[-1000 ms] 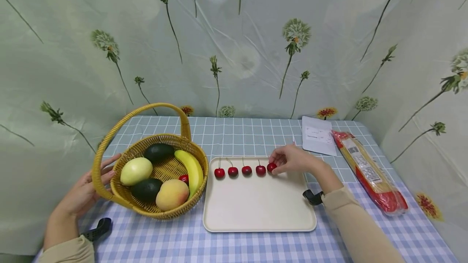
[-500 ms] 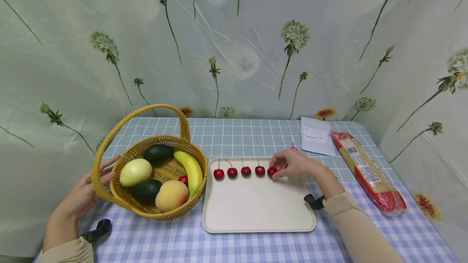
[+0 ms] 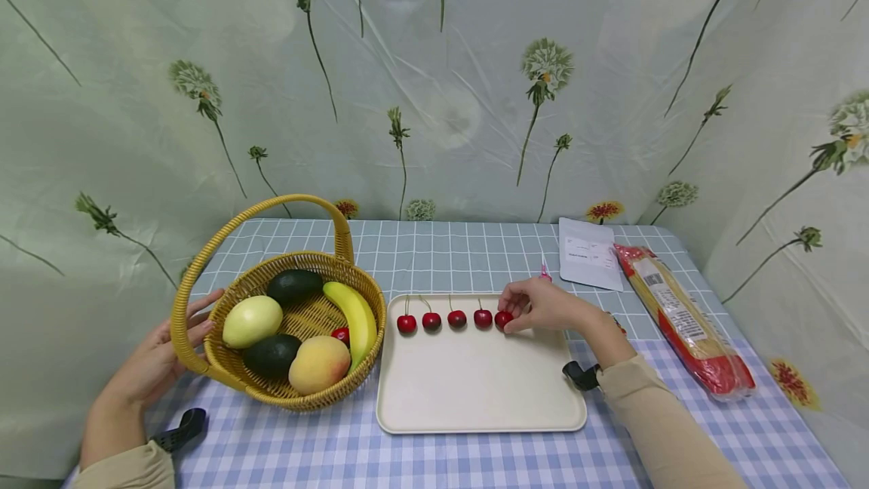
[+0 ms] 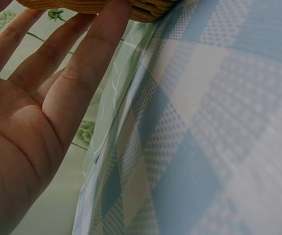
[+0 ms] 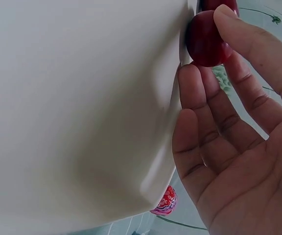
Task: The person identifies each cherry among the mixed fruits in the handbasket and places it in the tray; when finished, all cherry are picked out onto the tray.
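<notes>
A row of several red cherries with stems lies along the far edge of a cream tray (image 3: pixel 475 391). My right hand (image 3: pixel 546 306) pinches the rightmost cherry (image 3: pixel 502 320) between thumb and fingers; in the right wrist view this cherry (image 5: pixel 205 39) sits at the thumb tip, close to the tray surface. At the left, my left hand (image 3: pixel 152 361) touches the side of a yellow wicker basket (image 3: pixel 326 398) with extended fingers. In the left wrist view those fingers (image 4: pixel 77 73) reach up against the basket's underside (image 4: pixel 146 10). Inside lie a banana (image 3: pixel 354 315), a peach (image 3: pixel 319 364), dark green avocados (image 3: pixel 295 285), a pale yellow-green fruit (image 3: pixel 253 321) and a cherry (image 3: pixel 342 334).
Right of the tray are a grey-white pouch (image 3: pixel 589 253) and a long red-and-yellow plastic package (image 3: pixel 684 319). A small pink item (image 3: pixel 545 272) shows behind the right hand. The basket's tall handle (image 3: pixel 204 255) arches above its rim. A floral curtain hangs behind the table.
The rightmost cherry, held in my right hand, shifts very slightly beside its neighbour. My left hand stays at the basket, and the other fruit has not moved.
</notes>
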Motion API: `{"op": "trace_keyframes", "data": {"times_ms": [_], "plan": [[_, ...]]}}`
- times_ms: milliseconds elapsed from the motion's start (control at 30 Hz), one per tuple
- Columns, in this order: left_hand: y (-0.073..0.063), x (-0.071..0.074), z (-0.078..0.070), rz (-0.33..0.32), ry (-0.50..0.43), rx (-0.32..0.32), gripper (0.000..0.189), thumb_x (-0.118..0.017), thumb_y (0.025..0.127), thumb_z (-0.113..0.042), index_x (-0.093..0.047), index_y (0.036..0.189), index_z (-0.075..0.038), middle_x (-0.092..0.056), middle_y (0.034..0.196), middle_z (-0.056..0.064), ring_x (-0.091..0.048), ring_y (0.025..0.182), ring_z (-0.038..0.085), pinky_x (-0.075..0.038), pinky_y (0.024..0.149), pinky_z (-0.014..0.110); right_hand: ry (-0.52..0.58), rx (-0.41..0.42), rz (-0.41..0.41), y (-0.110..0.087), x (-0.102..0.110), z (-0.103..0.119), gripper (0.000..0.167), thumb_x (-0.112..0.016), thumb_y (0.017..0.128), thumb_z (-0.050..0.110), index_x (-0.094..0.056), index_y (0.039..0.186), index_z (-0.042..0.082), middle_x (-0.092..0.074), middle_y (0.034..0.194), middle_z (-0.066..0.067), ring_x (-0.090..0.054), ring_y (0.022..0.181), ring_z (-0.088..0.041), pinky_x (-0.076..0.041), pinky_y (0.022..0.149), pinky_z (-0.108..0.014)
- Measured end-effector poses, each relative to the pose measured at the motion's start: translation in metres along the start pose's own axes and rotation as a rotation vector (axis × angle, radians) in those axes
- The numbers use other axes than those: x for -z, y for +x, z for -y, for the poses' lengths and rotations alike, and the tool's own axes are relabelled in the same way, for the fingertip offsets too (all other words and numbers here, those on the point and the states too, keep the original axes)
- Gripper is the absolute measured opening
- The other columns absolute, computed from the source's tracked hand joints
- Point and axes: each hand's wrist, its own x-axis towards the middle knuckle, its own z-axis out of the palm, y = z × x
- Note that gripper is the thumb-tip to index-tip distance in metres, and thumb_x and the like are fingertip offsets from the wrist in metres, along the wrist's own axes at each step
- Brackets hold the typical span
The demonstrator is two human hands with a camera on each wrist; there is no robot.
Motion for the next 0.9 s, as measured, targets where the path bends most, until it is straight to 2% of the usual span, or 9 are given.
{"op": "trace_keyframes", "data": {"times_ms": [233, 500, 600, 833, 900], "plan": [[0.000, 0.001, 0.000, -0.006, 0.013, 0.005, 0.058, -0.035, 0.115, 0.003, -0.042, 0.167, -0.022, -0.063, 0.148, -0.020, -0.067, 0.126, 0.000, -0.063, 0.091, 0.028, 0.007, 0.003, 0.008, 0.000, 0.000, 0.000, 0.028, -0.091, 0.086, 0.012, -0.072, 0.106, 0.009, -0.071, 0.095, -0.002, -0.064, 0.088, -0.015, -0.056, 0.079, -0.023], [0.000, 0.000, 0.000, -0.006, 0.025, 0.003, 0.058, -0.035, 0.115, 0.002, -0.040, 0.168, -0.021, -0.063, 0.148, -0.020, -0.067, 0.126, -0.001, -0.063, 0.090, 0.028, -0.028, -0.008, -0.010, -0.001, 0.000, 0.005, 0.031, -0.092, 0.086, 0.020, -0.073, 0.108, 0.013, -0.068, 0.094, 0.000, -0.060, 0.088, -0.015, -0.052, 0.077, -0.024], [0.000, 0.000, 0.000, -0.006, 0.024, 0.005, 0.058, -0.035, 0.115, 0.002, -0.040, 0.168, -0.022, -0.063, 0.148, -0.020, -0.066, 0.126, -0.001, -0.063, 0.090, 0.028, -0.052, -0.004, -0.032, 0.001, 0.000, 0.008, 0.031, -0.092, 0.086, 0.022, -0.073, 0.109, 0.015, -0.066, 0.096, 0.000, -0.057, 0.092, -0.017, -0.049, 0.080, -0.027], [0.000, 0.001, 0.000, -0.014, 0.020, 0.017, 0.058, -0.035, 0.115, 0.002, -0.041, 0.167, -0.022, -0.064, 0.147, -0.021, -0.067, 0.125, -0.001, -0.063, 0.090, 0.028, -0.101, 0.079, -0.036, 0.011, -0.003, 0.017, 0.029, -0.089, 0.088, 0.018, -0.075, 0.113, 0.013, -0.073, 0.106, 0.001, -0.064, 0.102, -0.017, -0.056, 0.097, -0.038], [0.000, 0.001, 0.000, -0.016, 0.023, 0.020, 0.058, -0.035, 0.115, 0.002, -0.041, 0.167, -0.022, -0.064, 0.147, -0.021, -0.067, 0.125, -0.001, -0.063, 0.090, 0.028, -0.094, 0.085, -0.023, 0.014, -0.005, 0.019, 0.029, -0.088, 0.089, 0.017, -0.075, 0.114, 0.012, -0.074, 0.107, 0.000, -0.065, 0.103, -0.016, -0.057, 0.095, -0.036]]}}
